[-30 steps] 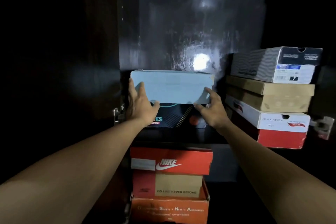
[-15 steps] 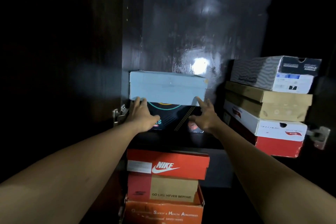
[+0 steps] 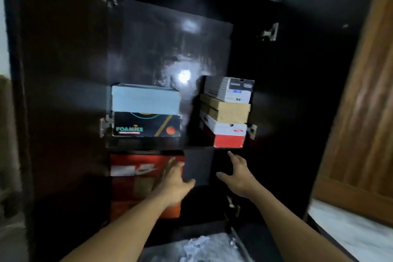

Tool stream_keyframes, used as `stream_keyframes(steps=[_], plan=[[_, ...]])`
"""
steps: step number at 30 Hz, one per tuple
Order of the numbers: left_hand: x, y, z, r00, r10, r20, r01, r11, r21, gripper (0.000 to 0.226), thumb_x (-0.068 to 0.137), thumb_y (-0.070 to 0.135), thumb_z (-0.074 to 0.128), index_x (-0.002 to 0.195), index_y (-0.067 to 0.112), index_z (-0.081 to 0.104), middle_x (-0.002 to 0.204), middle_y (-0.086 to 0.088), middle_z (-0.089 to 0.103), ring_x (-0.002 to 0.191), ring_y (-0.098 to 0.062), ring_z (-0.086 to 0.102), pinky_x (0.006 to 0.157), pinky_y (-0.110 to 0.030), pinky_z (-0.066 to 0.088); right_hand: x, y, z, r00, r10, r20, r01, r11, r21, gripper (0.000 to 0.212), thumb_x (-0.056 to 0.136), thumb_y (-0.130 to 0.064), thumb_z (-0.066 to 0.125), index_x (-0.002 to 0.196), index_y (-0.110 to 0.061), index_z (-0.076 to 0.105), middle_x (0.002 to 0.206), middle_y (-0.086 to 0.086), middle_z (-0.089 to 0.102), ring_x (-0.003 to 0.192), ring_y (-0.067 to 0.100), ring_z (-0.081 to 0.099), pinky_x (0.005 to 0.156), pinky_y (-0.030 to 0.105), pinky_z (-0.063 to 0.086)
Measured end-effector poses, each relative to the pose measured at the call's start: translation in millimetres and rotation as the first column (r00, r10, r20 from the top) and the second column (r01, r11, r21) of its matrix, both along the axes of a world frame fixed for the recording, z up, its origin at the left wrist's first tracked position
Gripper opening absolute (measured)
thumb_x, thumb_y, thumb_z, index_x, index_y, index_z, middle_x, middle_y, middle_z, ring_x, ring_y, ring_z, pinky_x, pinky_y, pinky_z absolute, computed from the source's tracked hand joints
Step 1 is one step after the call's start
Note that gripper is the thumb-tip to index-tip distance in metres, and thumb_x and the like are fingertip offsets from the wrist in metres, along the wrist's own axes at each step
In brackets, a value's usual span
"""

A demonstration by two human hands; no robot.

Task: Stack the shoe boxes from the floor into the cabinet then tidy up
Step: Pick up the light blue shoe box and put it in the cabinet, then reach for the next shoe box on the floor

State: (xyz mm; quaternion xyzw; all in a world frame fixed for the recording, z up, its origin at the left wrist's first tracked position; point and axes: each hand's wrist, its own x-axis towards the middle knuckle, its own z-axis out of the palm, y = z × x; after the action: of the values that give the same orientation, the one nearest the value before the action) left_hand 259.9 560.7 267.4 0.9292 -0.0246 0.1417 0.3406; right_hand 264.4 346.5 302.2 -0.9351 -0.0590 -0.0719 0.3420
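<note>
left hand (image 3: 174, 185), right hand (image 3: 239, 176), fingers spread, empty

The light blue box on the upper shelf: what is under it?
A black box marked FOAMIES, resting on the shelf. Its top is covered by the light blue box.

The black box (image 3: 146, 124) at centre left bore the word "FOAMIES" in teal letters on its front, with a smaller line beneath it too blurred to read. Below it, the red box (image 3: 136, 166) showed a white swoosh logo, smeared by blur. The labels on the grey box (image 3: 228, 89) at centre right were too small to read.
</note>
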Motion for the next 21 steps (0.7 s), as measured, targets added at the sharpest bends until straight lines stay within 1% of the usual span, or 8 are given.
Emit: stream_keyframes(steps=[2, 4, 8, 12, 15, 17, 18, 21], plan=[[-20.3, -31.9, -13.9, 0.998, -0.067, -0.017, 0.067, 0.998, -0.015, 0.07, 0.079, 0.05, 0.071, 0.14, 0.021, 0.052, 0.157, -0.005, 0.035, 0.145, -0.018, 0.034, 0.117, -0.027, 0.029, -40.2, -34.4, -8.3, 0.997, -0.059, -0.057, 0.057, 0.998, -0.036, 0.088, 0.094, -0.036, 0.064, 0.159, -0.018, 0.009, 0.163, 0.011, 0.001, 0.149, 0.028, 0.021, 0.115, 0.029, 0.026], [-42.1, -62.6, -26.6, 0.993, -0.114, -0.041, 0.113, 0.994, -0.011, 0.07, 0.08, 0.05, 0.073, 0.14, 0.02, 0.052, 0.158, -0.005, 0.033, 0.144, -0.021, 0.036, 0.115, -0.03, 0.033, -77.4, -71.5, -14.0, 0.987, -0.13, -0.099, 0.122, 0.989, -0.083, 0.089, 0.093, -0.038, 0.064, 0.159, -0.017, 0.007, 0.163, 0.012, 0.001, 0.15, 0.028, 0.019, 0.115, 0.029, 0.025], [-73.0, -125.5, -30.1, 0.947, -0.298, -0.125, 0.303, 0.953, 0.026, 0.072, 0.083, 0.05, 0.072, 0.143, 0.017, 0.048, 0.154, -0.003, 0.034, 0.139, -0.022, 0.04, 0.109, -0.038, 0.041, -149.1, -144.2, -12.7, 0.94, -0.327, -0.098, 0.314, 0.94, -0.132, 0.088, 0.094, -0.04, 0.062, 0.159, -0.017, 0.006, 0.163, 0.009, 0.007, 0.149, 0.028, 0.02, 0.115, 0.034, 0.027], [-105.0, -198.0, -9.6, 0.853, -0.513, -0.092, 0.517, 0.856, 0.012, 0.067, 0.086, 0.052, 0.068, 0.141, 0.018, 0.05, 0.15, 0.0, 0.04, 0.133, -0.022, 0.047, 0.105, -0.038, 0.045, -212.5, -205.3, -4.9, 0.845, -0.529, -0.08, 0.514, 0.844, -0.154, 0.087, 0.094, -0.039, 0.062, 0.158, -0.015, 0.009, 0.161, 0.015, 0.011, 0.145, 0.032, 0.027, 0.112, 0.036, 0.03], [-123.6, -251.0, -7.9, 0.767, -0.631, -0.117, 0.633, 0.774, -0.025, 0.055, 0.083, 0.052, 0.069, 0.124, 0.016, 0.061, 0.134, -0.001, 0.054, 0.116, -0.021, 0.057, 0.096, -0.036, 0.05, -242.0, -247.8, 0.1, 0.764, -0.641, -0.068, 0.625, 0.762, -0.17, 0.088, 0.093, -0.038, 0.065, 0.158, -0.014, 0.012, 0.159, 0.018, 0.016, 0.143, 0.034, 0.032, 0.111, 0.033, 0.031], [-127.0, -288.5, -13.8, 0.709, -0.693, -0.128, 0.698, 0.716, -0.016, 0.06, 0.077, 0.062, 0.066, 0.115, 0.016, 0.064, 0.126, -0.003, 0.059, 0.105, -0.02, 0.06, 0.087, -0.034, 0.053, -251.7, -279.5, 1.5, 0.72, -0.69, -0.076, 0.67, 0.72, -0.181, 0.088, 0.092, -0.039, 0.065, 0.158, -0.013, 0.012, 0.159, 0.018, 0.017, 0.143, 0.033, 0.032, 0.112, 0.034, 0.031], [-128.1, -308.1, -18.2, 0.677, -0.723, -0.136, 0.729, 0.685, -0.014, 0.063, 0.076, 0.065, 0.064, 0.117, 0.018, 0.063, 0.128, -0.001, 0.059, 0.103, -0.019, 0.06, 0.085, -0.033, 0.052, -254.9, -295.7, 1.2, 0.699, -0.711, -0.081, 0.69, 0.7, -0.187, 0.088, 0.092, -0.04, 0.065, 0.158, -0.014, 0.012, 0.16, 0.018, 0.017, 0.143, 0.033, 0.033, 0.112, 0.035, 0.031], [-130.5, -364.3, -33.9, 0.613, -0.766, -0.193, 0.776, 0.63, -0.033, 0.064, 0.085, 0.057, 0.064, 0.136, 0.019, 0.053, 0.139, 0.002, 0.05, 0.105, -0.019, 0.058, 0.081, -0.029, 0.048, -261.3, -346.9, -2.6, 0.634, -0.767, -0.095, 0.745, 0.639, -0.191, 0.088, 0.092, -0.041, 0.065, 0.158, -0.016, 0.013, 0.16, 0.017, 0.016, 0.137, 0.034, 0.041, 0.107, 0.039, 0.039]])
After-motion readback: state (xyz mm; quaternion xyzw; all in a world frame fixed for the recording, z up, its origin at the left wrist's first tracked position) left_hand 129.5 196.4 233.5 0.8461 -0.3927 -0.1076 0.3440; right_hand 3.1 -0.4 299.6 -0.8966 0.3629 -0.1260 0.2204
